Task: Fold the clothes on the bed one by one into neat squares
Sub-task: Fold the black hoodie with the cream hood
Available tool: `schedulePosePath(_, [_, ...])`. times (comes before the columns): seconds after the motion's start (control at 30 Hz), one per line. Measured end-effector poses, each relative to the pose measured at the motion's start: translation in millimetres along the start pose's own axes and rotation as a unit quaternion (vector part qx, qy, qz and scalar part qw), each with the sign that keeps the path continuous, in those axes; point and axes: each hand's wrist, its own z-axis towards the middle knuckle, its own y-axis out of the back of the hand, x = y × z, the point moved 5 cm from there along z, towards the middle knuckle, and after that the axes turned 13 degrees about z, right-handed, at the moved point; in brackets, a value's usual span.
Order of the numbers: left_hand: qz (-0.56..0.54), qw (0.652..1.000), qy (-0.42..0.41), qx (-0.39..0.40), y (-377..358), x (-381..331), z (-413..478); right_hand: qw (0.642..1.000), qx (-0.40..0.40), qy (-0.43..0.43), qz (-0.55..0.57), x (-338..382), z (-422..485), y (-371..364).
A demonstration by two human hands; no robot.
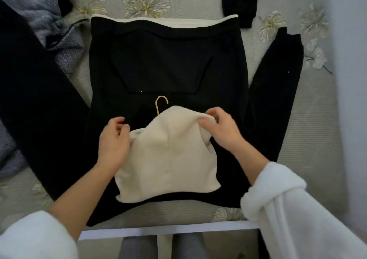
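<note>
Black hoodie (168, 60) lies flat, front up, mid-bed (309, 129), neck at the near edge, sleeves spread toward both side edges, likely so the body squares up before folding. Cream-lined hood (168, 155) is flipped onto the chest; right hand (222, 133) fingers (206, 122) pinch its right rim, left hand (113, 141) fingers curl at its left rim, grip unclear. Hanger hook (161, 103) pokes from under the hood, so a hanger probably sits inside; front pocket (164, 68) looks flat; grey knit (59, 46) heaped by the far-left corner.

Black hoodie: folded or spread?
Spread. The black hoodie lies flat, sleeves out sideways; only its cream hood is flipped onto the front.
</note>
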Motion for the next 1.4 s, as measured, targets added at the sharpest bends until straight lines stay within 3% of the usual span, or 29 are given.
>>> schedulePosePath(0.07, [0.081, 0.983, -0.142, -0.082, -9, -23, -30, 0.995, 0.017, 0.003, -0.098, -7, 4, -12])
schedulePosePath(0.17, [0.18, 0.925, -0.333, -0.024, -54, -52, -70, 0.997, 0.007, 0.061, -0.041, -5, -4, 13])
schedulePosePath(0.2, [0.197, 0.921, -0.336, 0.026, -73, -57, -74, 0.996, -0.021, 0.085, -0.024, -5, -8, 32])
schedulePosePath(0.3, [0.25, 0.933, -0.211, 0.148, -123, -59, -63, 0.982, -0.169, 0.085, 0.007, -29, -15, 109])
schedulePosePath(0.4, [0.348, 0.91, -0.171, 0.149, -150, -58, -51, 0.949, -0.312, -0.033, 0.028, -78, -22, 176])
schedulePosePath(0.47, [0.371, 0.902, -0.169, 0.145, -156, -56, -48, 0.927, -0.352, -0.127, 0.034, -109, -23, 196])
schedulePosePath(0.63, [0.402, 0.893, -0.157, 0.123, -159, -56, -46, 0.917, -0.27, -0.153, 0.252, -119, 15, 175])
schedulePosePath(0.8, [0.399, 0.898, -0.14, 0.121, -157, -59, -49, 0.827, -0.198, -0.205, 0.484, -101, 23, 182])
schedulePosePath(0.87, [0.403, 0.896, -0.14, 0.119, -155, -62, -51, 0.813, -0.171, -0.187, 0.525, -109, 3, 203])
schedulePosePath(1.03, [0.385, 0.909, -0.131, 0.092, -148, -76, -64, 0.785, -0.297, -0.204, 0.505, -181, -86, 235])
schedulePosePath(1.1, [0.356, 0.911, -0.208, 0.024, -153, -88, -87, 0.76, -0.302, -0.236, 0.525, -199, -109, 221])
schedulePosePath(1.17, [0.352, 0.876, -0.329, 0.004, -173, -98, -122, 0.746, -0.292, -0.253, 0.543, -201, -116, 208])
schedulePosePath(1.23, [0.367, 0.835, -0.406, 0.061, -203, -100, -151, 0.742, -0.3, -0.243, 0.547, -195, -113, 204])
schedulePosePath(1.33, [0.424, 0.792, -0.416, 0.143, -240, -91, -167, 0.735, -0.305, -0.222, 0.563, -183, -104, 212])
schedulePosePath(1.4, [0.464, 0.768, -0.394, 0.2, -248, -89, -167, 0.705, -0.276, -0.197, 0.623, -167, -101, 219])
